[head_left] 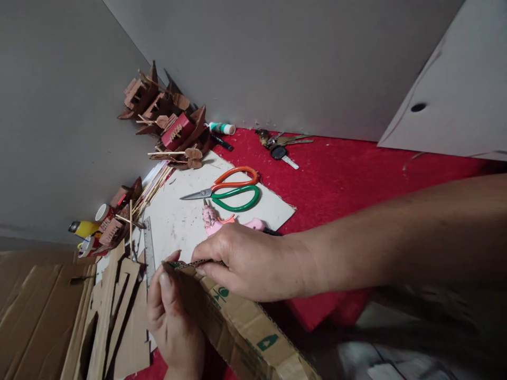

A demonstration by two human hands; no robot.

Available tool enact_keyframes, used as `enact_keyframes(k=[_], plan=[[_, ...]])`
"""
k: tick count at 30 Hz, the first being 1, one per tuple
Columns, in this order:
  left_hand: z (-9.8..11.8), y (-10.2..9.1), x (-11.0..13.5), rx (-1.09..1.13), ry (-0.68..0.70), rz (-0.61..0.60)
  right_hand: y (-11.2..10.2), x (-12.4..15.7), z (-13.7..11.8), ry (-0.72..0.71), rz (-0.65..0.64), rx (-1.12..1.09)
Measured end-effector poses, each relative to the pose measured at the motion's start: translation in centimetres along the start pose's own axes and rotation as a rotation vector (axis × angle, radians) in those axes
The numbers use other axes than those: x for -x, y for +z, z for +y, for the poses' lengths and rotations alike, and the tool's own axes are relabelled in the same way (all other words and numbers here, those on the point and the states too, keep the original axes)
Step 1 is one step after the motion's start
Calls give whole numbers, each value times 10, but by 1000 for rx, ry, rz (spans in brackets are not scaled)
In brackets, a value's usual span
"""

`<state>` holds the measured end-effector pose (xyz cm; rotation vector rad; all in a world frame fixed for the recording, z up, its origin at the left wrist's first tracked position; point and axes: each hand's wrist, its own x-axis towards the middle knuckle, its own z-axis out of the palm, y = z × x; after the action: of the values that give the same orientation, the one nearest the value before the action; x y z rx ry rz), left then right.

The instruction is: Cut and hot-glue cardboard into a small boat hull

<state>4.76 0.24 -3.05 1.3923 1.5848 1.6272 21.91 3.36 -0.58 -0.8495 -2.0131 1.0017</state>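
A brown strip of corrugated cardboard (241, 322) with green printed marks slants across the lower middle, held between both hands. My left hand (172, 311) pinches its far end between thumb and fingers. Close beside it, my right hand (247, 261) grips the upper edge, thumb on the printed face. Just beyond the right hand lies a pink glue gun (214, 221), partly hidden by that hand. Past the glue gun, scissors (229, 189) with one orange and one green handle rest on a white board (184, 184), blades closed and pointing left.
Several brown model boats (178, 129) stand against the wall at the back left, with thin sticks (154, 184) nearby. Keys (283, 148) lie on the red cloth (336, 174). Cut cardboard pieces (132, 327) and a ruler (149, 248) are on the left.
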Motion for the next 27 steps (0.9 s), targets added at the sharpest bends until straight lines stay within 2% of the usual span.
enact_keyframes(k=[4,8,14,17,23,27], plan=[[1,1,1,41,4,-19,1,0,0,-15,-11,6],[0,3,1,31,11,19,3,-1,2,-21,-13,18],[5,1,3,84,-49,36,3,0,0,-53,30,-5],[4,-1,3,112,-61,52,-1,1,-3,-18,43,-11],[2,-2,2,99,-103,-53,-5,-2,-3,84,-46,11],[1,-4,4,33,-47,-94,-4,-3,0,120,-111,73]])
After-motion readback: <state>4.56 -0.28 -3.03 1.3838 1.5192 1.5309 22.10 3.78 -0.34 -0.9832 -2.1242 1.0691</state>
